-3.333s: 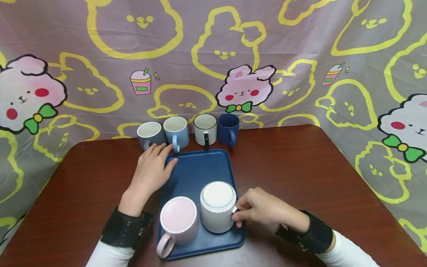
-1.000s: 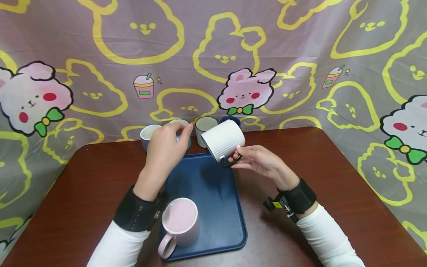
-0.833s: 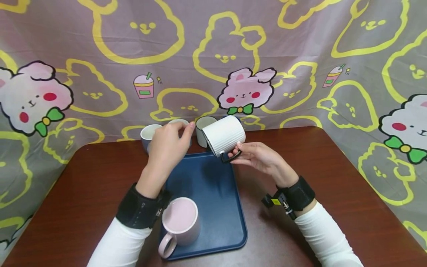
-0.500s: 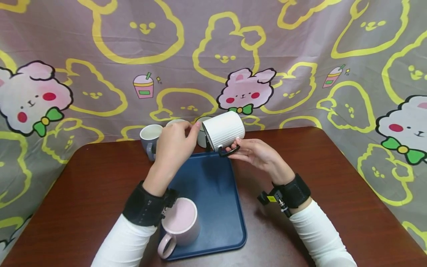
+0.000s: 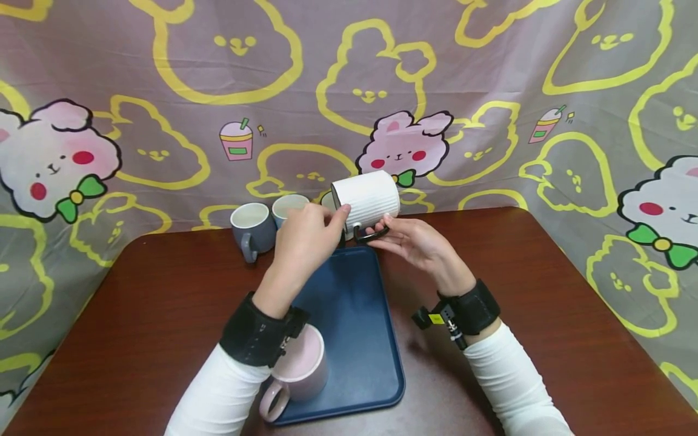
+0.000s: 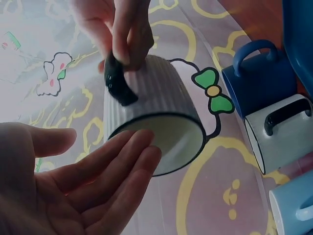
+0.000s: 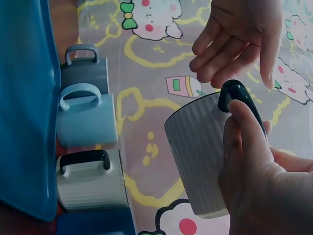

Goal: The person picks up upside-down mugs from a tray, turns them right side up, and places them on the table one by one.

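Ribbed white mug [image 5: 366,197] tipped sideways above tray [image 5: 349,315], right hand [image 5: 410,242] pinching black handle for control, left hand [image 5: 305,241] open-fingered, steadying rim.

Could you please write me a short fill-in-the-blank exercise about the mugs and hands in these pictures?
1. The right hand holds the ribbed white mug by its black ____.
2. The pink mug stands on the blue ____.
3. The left hand's fingers touch the white mug at its ____.
4. The grey mug stands on the table beside the light ____ mug.

Missing words: handle; tray; rim; blue
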The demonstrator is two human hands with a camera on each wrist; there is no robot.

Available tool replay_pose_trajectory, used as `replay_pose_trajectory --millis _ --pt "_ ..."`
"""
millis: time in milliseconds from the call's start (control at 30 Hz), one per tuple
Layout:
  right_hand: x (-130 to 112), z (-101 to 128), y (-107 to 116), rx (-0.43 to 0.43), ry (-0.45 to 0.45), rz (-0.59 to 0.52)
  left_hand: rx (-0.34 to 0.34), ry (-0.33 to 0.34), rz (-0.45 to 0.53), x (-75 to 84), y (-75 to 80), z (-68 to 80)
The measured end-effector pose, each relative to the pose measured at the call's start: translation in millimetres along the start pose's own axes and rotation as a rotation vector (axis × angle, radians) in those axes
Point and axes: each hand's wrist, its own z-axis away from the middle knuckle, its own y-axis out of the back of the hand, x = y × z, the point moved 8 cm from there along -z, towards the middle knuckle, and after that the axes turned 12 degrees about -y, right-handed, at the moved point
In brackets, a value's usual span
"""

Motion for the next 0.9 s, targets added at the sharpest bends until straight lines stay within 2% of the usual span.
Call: replay_pose_trajectory --millis 500,767,900 --pt "-9 0 -15 -0.077 0.027 -0.129 0.028 0.009 -0.025 6.5 -5.6 -3.6" --pt "-14 1 -21 -0.082 0.049 -0.172 0.015 0.006 0.051 6.7 -11.1 -5.8" --pt "-13 3 -25 -0.086 0.056 -0.176 0.014 0.026 0.100 4.3 -13.7 -7.2"
